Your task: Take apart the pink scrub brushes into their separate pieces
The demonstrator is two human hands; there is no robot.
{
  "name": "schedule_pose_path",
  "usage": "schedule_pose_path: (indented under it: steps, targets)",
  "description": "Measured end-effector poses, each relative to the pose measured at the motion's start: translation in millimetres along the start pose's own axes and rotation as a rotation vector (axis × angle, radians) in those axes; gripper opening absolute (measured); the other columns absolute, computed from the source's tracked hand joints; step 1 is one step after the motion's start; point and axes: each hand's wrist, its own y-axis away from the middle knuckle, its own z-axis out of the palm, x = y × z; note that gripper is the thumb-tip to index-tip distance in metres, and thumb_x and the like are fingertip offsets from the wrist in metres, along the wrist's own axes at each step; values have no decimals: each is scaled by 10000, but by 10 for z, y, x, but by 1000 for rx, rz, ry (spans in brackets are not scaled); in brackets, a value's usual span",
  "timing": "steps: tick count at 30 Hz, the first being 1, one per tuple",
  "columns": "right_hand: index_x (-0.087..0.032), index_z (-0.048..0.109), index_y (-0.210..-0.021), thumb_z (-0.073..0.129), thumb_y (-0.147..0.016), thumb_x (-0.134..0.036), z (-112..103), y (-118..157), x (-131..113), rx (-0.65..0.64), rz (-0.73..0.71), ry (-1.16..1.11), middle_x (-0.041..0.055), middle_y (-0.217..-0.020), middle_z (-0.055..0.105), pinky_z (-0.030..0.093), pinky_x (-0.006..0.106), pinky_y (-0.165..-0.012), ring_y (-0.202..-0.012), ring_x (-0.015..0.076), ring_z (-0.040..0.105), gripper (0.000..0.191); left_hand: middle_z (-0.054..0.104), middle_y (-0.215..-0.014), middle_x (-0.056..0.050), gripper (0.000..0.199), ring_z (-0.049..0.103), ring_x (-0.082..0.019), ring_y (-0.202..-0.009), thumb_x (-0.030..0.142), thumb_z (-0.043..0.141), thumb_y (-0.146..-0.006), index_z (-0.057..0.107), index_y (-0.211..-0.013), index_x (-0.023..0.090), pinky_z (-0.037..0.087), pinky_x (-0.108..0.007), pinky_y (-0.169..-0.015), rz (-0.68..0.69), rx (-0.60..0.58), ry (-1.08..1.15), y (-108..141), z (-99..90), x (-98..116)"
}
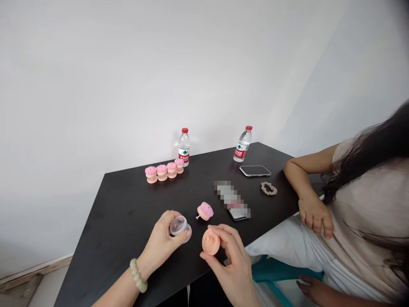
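My left hand, with a beaded bracelet at the wrist, grips a clear plastic cup-shaped part between thumb and fingers. To its right, my right hand holds a round peach part, its hollow side facing the camera. The two parts are apart. Just beyond them on the black table lies a tilted pink brush head with a white stem pointing left. Several finished-looking brushes, pink bristles up on peach bases, stand in a row near the far edge.
One water bottle stands behind the row, another farther right. A blurred phone, a dark-screened phone and a scrunchie lie on the table. At the right sits a person, one hand near the table edge.
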Motion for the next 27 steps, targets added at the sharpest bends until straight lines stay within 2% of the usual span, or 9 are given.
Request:
schedule_pose_path:
  steps: [3, 6, 10, 15, 19, 23, 25, 27]
  targets:
    - [-285, 650, -1128, 778, -715, -183, -11, -39, 90, 3, 87, 17, 37, -1166, 682, 614, 360, -841, -1041, 261, 695, 444, 566, -967, -12, 257, 556, -194, -848, 279, 672, -761, 580, -996, 231, 458, -336, -789, 54, 45, -150, -35, -1, -15]
    - [-282, 646, -1111, 783, -688, -121, 39, -98, 97, -65, 116, -4, 18, -1138, 703, 595, 363, -858, -1021, 246, 692, 473, 583, -1033, -35, 267, 577, -231, -956, 232, 629, -768, 579, -1030, 234, 470, -389, -877, 71, 56, -255, -77, 5, -59]
    - [-261, 639, -1078, 803, -654, -29, 165, -228, -20, -165, 8, 60, 24, -1100, 707, 542, 407, -913, -1049, 253, 647, 511, 589, -1065, -66, 291, 576, -262, -1015, 203, 573, -778, 576, -1069, 218, 478, -434, -903, 51, 78, -303, -132, -31, -126]
    - [-232, 631, -968, 830, -674, -60, 249, -473, -117, -292, -138, 227, 26, -1000, 712, 497, 406, -829, -987, 259, 611, 395, 589, -1065, -73, 330, 582, -256, -1001, 171, 552, -750, 566, -1078, 210, 493, -443, -903, 37, 66, -286, -132, -96, -174]
    - [-231, 612, -859, 845, -698, -122, 308, -621, -115, -319, -212, 269, 15, -932, 715, 469, 389, -823, -987, 254, 595, 303, 593, -1076, -66, 324, 585, -246, -996, 175, 558, -745, 567, -1066, 217, 506, -424, -884, 37, 42, -254, -108, -98, -178]
    - [-227, 603, -803, 847, -716, -151, 391, -650, -98, -328, -265, 321, 6, -831, 723, 454, 407, -825, -933, 255, 595, 270, 586, -1066, -65, 297, 580, -247, -977, 177, 561, -748, 563, -1043, 215, 499, -423, -866, 37, 49, -259, -100, -79, -163]
    - [-219, 638, -854, 857, -711, -157, 428, -636, -74, -323, -286, 350, 30, -901, 748, 451, 456, -868, -982, 286, 600, 270, 583, -1063, -65, 275, 579, -248, -978, 180, 559, -758, 559, -1031, 214, 495, -420, -866, 37, 54, -270, -103, -72, -156]
    - [-201, 677, -936, 871, -703, -163, 461, -614, -41, -314, -303, 378, 82, -1070, 753, 435, 523, -924, -1086, 341, 589, 306, 582, -1061, -65, 262, 579, -247, -982, 181, 559, -765, 555, -1025, 213, 492, -417, -872, 35, 55, -277, -107, -65, -152]
